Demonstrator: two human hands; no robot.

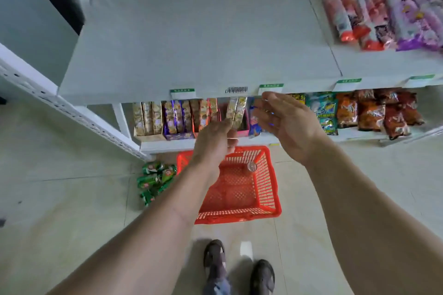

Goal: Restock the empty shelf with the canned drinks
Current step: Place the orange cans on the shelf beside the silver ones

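Green drink cans lie on the floor beside the red basket; both the left hand and right hand hover relaxed, grasping nothing, below the bare shelf.

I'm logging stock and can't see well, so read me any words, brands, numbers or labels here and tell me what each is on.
None can be read.
Barcode sticker on the shelf edge: digits blurred.
Green-topped price tags: print too small.
Green cans on the floor: logo blurred.
Snack packets below: lettering illegible.
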